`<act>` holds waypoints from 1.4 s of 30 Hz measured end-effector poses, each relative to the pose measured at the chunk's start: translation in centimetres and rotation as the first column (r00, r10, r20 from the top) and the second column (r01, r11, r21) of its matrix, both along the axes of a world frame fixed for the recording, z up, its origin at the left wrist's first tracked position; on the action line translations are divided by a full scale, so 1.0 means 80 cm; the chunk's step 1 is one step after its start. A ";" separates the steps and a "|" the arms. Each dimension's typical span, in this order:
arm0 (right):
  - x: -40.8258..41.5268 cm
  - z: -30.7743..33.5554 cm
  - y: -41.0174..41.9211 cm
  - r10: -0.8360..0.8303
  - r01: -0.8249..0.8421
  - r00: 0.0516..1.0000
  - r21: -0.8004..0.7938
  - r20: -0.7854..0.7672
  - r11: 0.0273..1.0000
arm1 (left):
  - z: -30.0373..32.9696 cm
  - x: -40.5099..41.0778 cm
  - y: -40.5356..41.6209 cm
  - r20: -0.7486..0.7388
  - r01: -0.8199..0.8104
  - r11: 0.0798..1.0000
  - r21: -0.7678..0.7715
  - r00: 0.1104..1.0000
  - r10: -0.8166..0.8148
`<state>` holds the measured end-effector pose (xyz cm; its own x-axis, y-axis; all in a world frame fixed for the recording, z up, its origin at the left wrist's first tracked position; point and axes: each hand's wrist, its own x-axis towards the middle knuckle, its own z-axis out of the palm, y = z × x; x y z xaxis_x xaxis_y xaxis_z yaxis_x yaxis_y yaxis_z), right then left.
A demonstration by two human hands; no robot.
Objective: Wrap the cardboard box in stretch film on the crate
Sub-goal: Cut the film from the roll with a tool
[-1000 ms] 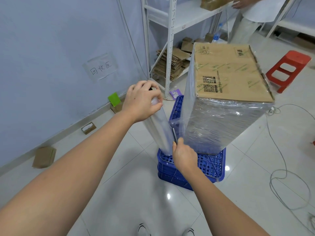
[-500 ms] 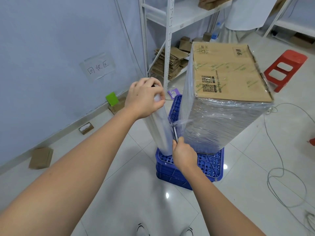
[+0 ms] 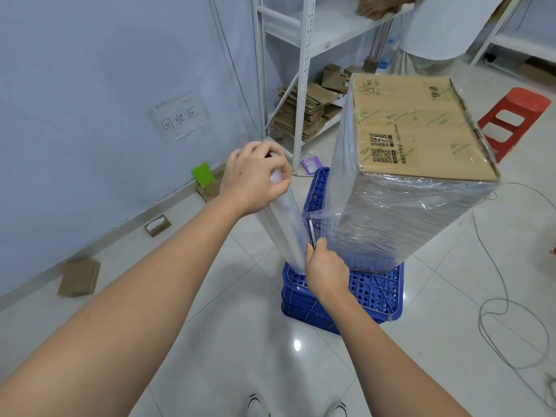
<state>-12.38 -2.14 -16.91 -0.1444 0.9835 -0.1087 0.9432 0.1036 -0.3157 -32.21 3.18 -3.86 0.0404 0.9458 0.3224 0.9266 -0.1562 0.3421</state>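
Film-wrapped cardboard box (image 3: 415, 127) upright on blue crate (image 3: 376, 290)

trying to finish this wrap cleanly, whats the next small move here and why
Probably draw the blade in the right hand up through the stretched film. The cardboard box looks wrapped on its sides, only this strip ties it to the roll, and the left hand holds that steady.

You stand on a glossy white tiled floor (image 3: 240, 341). At frame centre a blue perforated crate (image 3: 373, 293) sits on it, bearing the film-wrapped cardboard box (image 3: 415, 127). Along the left wall lie a small brown carton (image 3: 78, 276), a green card (image 3: 202, 173) and an open little box (image 3: 157, 225). A grey cable (image 3: 508, 299) loops at right, near a red stool (image 3: 516, 115).
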 end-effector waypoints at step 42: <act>-0.007 0.007 0.039 -0.004 0.005 0.999 -0.035 0.042 0.999 | 0.004 -0.002 0.018 -0.027 0.045 0.999 -0.025 0.999 -0.045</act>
